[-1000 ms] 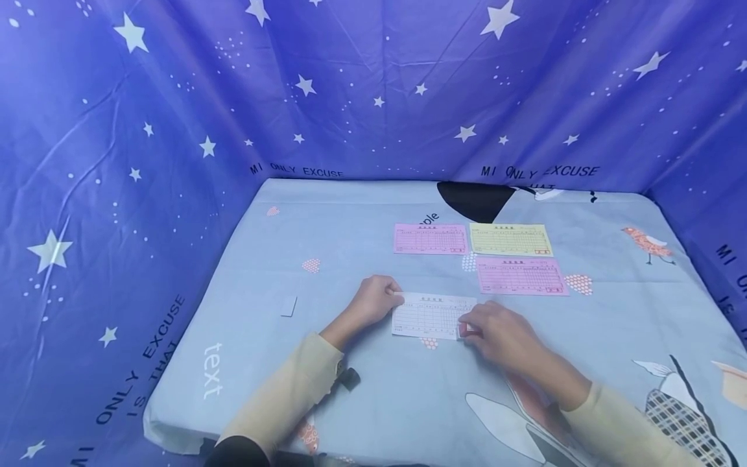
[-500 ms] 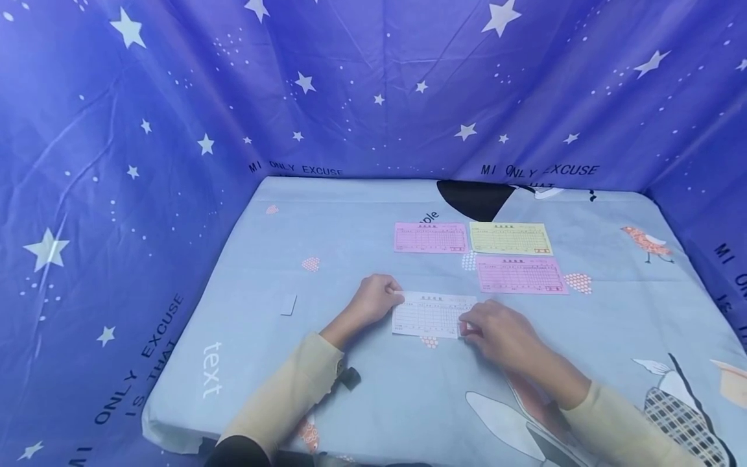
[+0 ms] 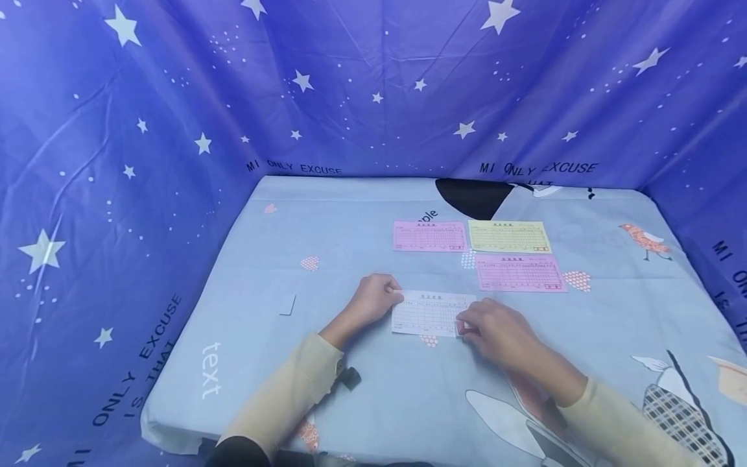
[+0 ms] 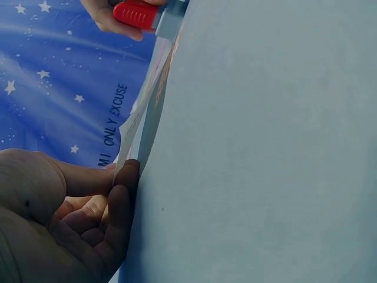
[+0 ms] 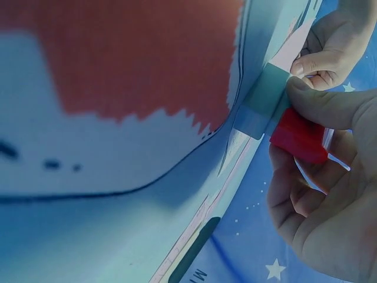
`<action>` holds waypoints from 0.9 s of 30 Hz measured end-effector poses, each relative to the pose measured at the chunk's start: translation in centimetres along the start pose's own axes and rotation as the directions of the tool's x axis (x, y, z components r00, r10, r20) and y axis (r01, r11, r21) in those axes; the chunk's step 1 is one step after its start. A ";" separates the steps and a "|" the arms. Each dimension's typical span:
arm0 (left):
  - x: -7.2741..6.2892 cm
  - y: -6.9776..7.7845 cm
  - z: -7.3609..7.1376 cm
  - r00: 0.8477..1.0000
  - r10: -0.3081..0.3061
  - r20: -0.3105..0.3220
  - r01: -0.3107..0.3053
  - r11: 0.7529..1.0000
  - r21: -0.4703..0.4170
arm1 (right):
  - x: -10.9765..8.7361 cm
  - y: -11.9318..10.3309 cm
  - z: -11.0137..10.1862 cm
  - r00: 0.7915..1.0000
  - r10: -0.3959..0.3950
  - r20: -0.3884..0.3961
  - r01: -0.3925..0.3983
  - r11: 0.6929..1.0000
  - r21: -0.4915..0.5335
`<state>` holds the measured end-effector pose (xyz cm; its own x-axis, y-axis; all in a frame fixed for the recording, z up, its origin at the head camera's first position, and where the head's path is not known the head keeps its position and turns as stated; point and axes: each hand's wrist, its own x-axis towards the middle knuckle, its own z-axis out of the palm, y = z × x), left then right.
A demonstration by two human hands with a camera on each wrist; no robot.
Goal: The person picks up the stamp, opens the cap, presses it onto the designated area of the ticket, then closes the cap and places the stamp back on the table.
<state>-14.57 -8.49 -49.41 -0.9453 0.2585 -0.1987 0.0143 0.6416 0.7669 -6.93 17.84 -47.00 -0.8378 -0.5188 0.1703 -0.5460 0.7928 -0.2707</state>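
A white printed form slip (image 3: 430, 314) lies on the light-blue cloth in the head view. My left hand (image 3: 376, 298) pinches its upper left edge between thumb and finger, and the left wrist view shows this part of the paper (image 4: 125, 144) lifted a little. My right hand (image 3: 502, 329) grips a small stamp with a red handle (image 5: 299, 135) and a translucent grey base (image 5: 259, 97). The base stands on the slip's lower right corner. Farther back lie two pink slips (image 3: 428, 237) and a yellow slip (image 3: 509, 237), each with a red boxed mark at its lower right.
A light-blue cloth with printed pictures covers the table (image 3: 245, 259). On the left is a small white rectangle (image 3: 287, 305). Blue star-patterned curtains (image 3: 350, 65) hang at the back and both sides. A black object (image 3: 350, 378) sits at my left sleeve.
Both hands, the stamp and the white slip keep their places. Only the head view has shifted very slightly.
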 end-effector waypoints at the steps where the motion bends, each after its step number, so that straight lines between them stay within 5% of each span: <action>1: 0.0 0.0 0.0 1.000 0.000 -0.001 0.000 1.000 0.000 | 0.0 0.0 0.0 1.000 0.001 0.000 -0.001 1.000 -0.001; 15: -0.1 0.3 -0.1 1.000 -0.003 0.002 0.003 1.000 -0.003 | -0.1 -0.1 -0.1 1.000 0.000 -0.019 0.000 1.000 -0.003; 27: -0.1 0.2 -0.1 1.000 -0.007 -0.003 0.007 1.000 0.000 | 0.2 -0.1 -0.3 0.995 0.082 0.054 -0.082 0.997 -0.002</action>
<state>-14.53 -8.42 -49.18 -0.9463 0.2521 -0.2021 0.0079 0.6433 0.7656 -7.05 17.71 -46.59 -0.8780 -0.4688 0.0966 -0.4759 0.8331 -0.2819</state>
